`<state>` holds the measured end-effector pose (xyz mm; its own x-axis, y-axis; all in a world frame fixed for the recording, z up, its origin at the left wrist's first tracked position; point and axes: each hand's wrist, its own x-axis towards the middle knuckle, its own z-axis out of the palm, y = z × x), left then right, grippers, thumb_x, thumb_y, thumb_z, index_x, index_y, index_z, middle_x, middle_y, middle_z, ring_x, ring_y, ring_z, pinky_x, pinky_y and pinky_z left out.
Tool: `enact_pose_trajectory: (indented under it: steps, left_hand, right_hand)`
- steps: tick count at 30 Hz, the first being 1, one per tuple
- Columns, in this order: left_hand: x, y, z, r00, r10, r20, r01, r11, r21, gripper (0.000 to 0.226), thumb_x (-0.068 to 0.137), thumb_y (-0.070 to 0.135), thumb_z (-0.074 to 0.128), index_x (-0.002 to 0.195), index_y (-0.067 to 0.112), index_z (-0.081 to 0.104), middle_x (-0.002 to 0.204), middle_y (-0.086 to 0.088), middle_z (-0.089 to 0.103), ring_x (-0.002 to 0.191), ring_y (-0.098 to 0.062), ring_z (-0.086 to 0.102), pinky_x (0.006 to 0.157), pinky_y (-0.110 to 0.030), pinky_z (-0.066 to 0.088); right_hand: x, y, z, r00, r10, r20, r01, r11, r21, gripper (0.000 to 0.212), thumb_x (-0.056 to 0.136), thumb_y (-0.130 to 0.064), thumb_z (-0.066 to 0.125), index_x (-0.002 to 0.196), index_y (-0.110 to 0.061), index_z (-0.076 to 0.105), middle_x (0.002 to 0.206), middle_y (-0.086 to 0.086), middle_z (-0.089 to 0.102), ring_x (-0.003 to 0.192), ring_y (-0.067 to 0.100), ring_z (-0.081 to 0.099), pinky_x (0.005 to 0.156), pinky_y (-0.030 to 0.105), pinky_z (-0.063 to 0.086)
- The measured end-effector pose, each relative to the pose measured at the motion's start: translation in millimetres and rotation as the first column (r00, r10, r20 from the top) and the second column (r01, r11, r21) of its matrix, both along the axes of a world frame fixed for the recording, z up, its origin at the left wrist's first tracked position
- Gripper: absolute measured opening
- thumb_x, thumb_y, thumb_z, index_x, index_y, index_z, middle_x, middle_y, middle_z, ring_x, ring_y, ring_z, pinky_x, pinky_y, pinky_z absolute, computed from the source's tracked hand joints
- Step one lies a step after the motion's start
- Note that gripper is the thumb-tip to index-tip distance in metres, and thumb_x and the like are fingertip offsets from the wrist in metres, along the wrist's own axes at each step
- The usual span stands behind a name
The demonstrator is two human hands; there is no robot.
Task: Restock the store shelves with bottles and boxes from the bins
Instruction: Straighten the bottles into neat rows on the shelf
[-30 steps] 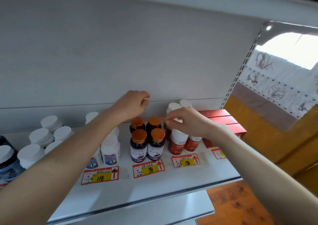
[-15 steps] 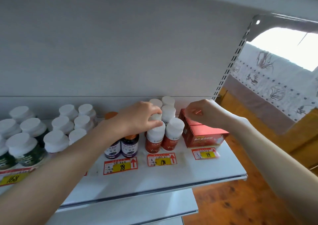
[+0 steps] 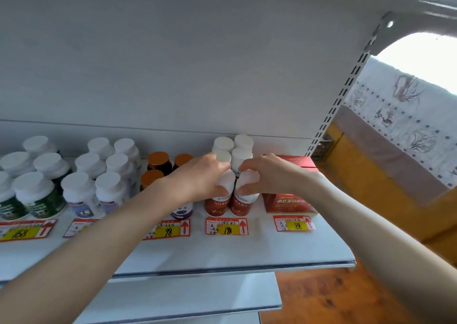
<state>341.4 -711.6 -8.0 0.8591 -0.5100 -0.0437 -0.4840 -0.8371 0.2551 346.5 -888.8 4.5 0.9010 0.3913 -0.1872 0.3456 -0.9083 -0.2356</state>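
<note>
One white shelf [image 3: 259, 247] bears everything. At its front, the left hand [image 3: 197, 181] curls round the left bottle [image 3: 215, 207] and the right hand [image 3: 270, 175] round the right bottle [image 3: 238, 208], both red-labelled and white-capped. Beneath the hands, the price tag [image 3: 227, 226] reads 198; others read 168, 98, 88.

Four handwritten prices show on red-and-yellow tags along the shelf [image 3: 247, 254] front, each beside a red up-arrow: the 168 tag [image 3: 21, 232] at 8 o'clock, the 98 tag [image 3: 168, 231] at 7, the 198 tag [image 3: 227, 229] at 6 and the 88 tag [image 3: 298, 225] at 5. The red box [image 3: 289, 203], at 12 o'clock of the 88 tag, bears white characters starting 血红蛋白. Print on the red bottles [image 3: 215, 207] is too small to read.
</note>
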Motion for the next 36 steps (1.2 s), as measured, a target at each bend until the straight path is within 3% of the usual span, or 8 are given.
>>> enact_pose_trajectory:
  steps: [5, 17, 23, 27, 31, 36]
  left_hand:
    - [-1.3, -0.6, -4.1, 1.0, -0.012, -0.016, 0.011, 0.998, -0.059, 0.037, 0.087, 0.024, 0.059, 0.123, 0.017, 0.053, 0.121, -0.007, 0.052, 0.107, -0.022, 0.053, 0.085, -0.031, 0.047]
    - [-4.1, 2.8, -7.4, 0.999, 0.019, -0.029, -0.023, 0.993, -0.117, 0.043, 0.088, 0.023, 0.058, 0.131, 0.021, 0.048, 0.127, -0.006, 0.048, 0.111, -0.02, 0.05, 0.087, -0.029, 0.046]
    - [-1.1, 10.2, 0.9, 0.998, 0.038, -0.049, -0.045, 0.987, -0.151, 0.05, 0.089, 0.035, 0.058, 0.134, 0.02, 0.045, 0.128, -0.005, 0.048, 0.111, -0.017, 0.05, 0.084, -0.024, 0.04]
    - [19.3, 16.9, 16.4, 0.994, 0.111, -0.008, -0.11, 0.966, -0.235, 0.046, 0.091, 0.029, 0.056, 0.133, 0.012, 0.048, 0.125, -0.009, 0.057, 0.108, -0.02, 0.056, 0.091, -0.027, 0.042]
    - [40.2, 9.1, 19.1, 0.993, 0.113, -0.012, -0.114, 0.98, -0.165, 0.047, 0.09, 0.027, 0.058, 0.133, 0.011, 0.048, 0.128, -0.011, 0.056, 0.113, -0.022, 0.054, 0.089, -0.024, 0.038]
    - [52.6, 1.4, 14.7, 0.991, 0.07, -0.117, -0.078, 0.995, -0.066, 0.046, 0.089, 0.029, 0.06, 0.13, 0.011, 0.052, 0.129, -0.008, 0.054, 0.114, -0.021, 0.052, 0.082, -0.021, 0.035]
  right_hand:
    - [2.5, -0.9, -0.7, 0.999, 0.049, 0.001, -0.049, 0.999, 0.011, 0.043, 0.08, -0.033, 0.066, 0.12, -0.021, 0.057, 0.114, 0.003, 0.062, 0.098, 0.022, 0.058, 0.084, 0.037, 0.05]
    - [6.6, -0.2, -3.6, 0.995, 0.078, -0.067, -0.079, 0.997, -0.001, 0.046, 0.079, -0.024, 0.068, 0.122, -0.024, 0.05, 0.112, 0.003, 0.059, 0.094, 0.022, 0.057, 0.082, 0.038, 0.051]
    - [6.4, -9.7, 10.3, 0.997, -0.005, -0.081, 0.015, 0.992, 0.124, 0.052, 0.081, -0.036, 0.067, 0.129, -0.023, 0.049, 0.127, -0.001, 0.055, 0.105, 0.015, 0.056, 0.085, 0.023, 0.044]
    - [28.1, -13.6, 20.1, 0.988, -0.157, -0.003, 0.155, 0.967, 0.202, 0.037, 0.084, -0.031, 0.064, 0.118, -0.018, 0.059, 0.116, 0.003, 0.06, 0.101, 0.017, 0.058, 0.082, 0.023, 0.041]
    - [47.9, -0.5, 12.3, 0.991, -0.133, -0.019, 0.134, 0.984, 0.12, 0.036, 0.084, -0.033, 0.064, 0.114, -0.014, 0.06, 0.099, 0.005, 0.056, 0.097, 0.023, 0.056, 0.075, 0.024, 0.037]
    - [54.6, 12.5, 3.8, 0.992, -0.122, 0.004, 0.121, 0.986, 0.119, 0.034, 0.082, -0.03, 0.067, 0.11, -0.012, 0.061, 0.09, 0.001, 0.049, 0.083, 0.018, 0.047, 0.063, 0.025, 0.035]
